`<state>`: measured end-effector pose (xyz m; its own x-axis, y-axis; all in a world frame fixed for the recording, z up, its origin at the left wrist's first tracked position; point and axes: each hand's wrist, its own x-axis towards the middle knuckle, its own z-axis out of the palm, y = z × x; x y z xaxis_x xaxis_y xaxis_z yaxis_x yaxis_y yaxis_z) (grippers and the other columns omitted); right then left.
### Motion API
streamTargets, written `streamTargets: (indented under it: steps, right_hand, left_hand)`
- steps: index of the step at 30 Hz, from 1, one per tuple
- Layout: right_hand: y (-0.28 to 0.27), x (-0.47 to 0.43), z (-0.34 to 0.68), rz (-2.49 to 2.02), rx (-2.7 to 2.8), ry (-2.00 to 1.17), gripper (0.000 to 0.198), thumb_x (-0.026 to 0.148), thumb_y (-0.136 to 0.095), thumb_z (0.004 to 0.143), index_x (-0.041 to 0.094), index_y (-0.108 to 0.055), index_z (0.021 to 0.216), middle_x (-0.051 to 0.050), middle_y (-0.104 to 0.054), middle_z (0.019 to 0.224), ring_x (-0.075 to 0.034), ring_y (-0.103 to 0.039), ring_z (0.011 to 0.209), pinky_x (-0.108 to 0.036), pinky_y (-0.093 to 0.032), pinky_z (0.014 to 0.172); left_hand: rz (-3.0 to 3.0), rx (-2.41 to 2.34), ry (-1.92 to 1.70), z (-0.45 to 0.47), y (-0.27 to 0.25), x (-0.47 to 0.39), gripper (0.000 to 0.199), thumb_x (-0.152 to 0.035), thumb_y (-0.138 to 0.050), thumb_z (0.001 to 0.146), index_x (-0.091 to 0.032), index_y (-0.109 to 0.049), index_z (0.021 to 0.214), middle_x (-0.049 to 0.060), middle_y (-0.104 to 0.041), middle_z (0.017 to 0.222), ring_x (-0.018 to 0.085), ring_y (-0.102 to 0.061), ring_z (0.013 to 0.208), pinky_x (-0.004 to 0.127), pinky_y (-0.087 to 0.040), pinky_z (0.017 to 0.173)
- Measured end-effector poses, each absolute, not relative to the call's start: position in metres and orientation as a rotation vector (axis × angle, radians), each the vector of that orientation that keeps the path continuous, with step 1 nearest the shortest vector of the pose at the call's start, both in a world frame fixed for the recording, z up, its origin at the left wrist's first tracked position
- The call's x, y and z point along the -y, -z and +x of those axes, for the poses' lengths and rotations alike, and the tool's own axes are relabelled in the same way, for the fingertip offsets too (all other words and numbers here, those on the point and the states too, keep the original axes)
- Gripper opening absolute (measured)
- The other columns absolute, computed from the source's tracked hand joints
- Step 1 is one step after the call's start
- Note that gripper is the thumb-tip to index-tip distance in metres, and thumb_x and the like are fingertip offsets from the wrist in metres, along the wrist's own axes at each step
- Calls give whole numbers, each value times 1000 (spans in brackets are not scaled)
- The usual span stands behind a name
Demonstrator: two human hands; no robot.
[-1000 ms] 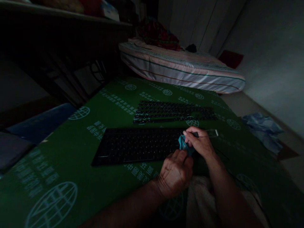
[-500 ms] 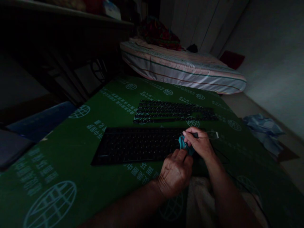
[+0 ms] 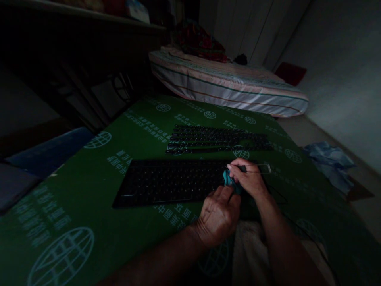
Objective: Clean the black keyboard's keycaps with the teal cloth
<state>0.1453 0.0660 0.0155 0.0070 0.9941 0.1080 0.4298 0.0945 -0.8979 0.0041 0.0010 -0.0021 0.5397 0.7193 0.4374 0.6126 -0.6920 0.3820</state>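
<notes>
One black keyboard point(image 3: 166, 182) stretches lengthwise leftward from the left hand point(image 3: 218, 216), pinching a teal cloth point(image 3: 227, 178) at the keyboard's right end, while the right hand point(image 3: 249, 176), just beyond, grips a wire-looped tool point(image 3: 243, 169).

1. A thick pale mattress with coloured stripes point(image 3: 214, 89) lies at the back.
2. A dark-red patterned cloth point(image 3: 201, 43) lies heaped on it.
3. A crumpled pale-blue sheet point(image 3: 327, 161) lies at right.

We see a long black keyboard point(image 3: 166, 182) of mostly matt plastic, rows of small black plastic keycaps point(image 3: 205, 138) with faint sheen, our wrinkled teal cloth point(image 3: 227, 177), a thin shiny metal-looking wire loop point(image 3: 269, 169), a smooth green printed tabletop point(image 3: 119, 230)
</notes>
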Motion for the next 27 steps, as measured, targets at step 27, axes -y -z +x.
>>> streamTargets:
  steps: [27]
  right_hand:
    - [-13, -69, 143, -1472, 1560, -823, 20, 38, -58, 74, 19, -57, 67, 2, -56, 54, -9, -47, 45, -19, -37, 42]
  left_hand:
    - [2572, -1119, -891, 0, -1, -3, 13, -14, -45, 81, -16, -56, 86, 7, -56, 90, 18, -53, 77, 33, -50, 67]
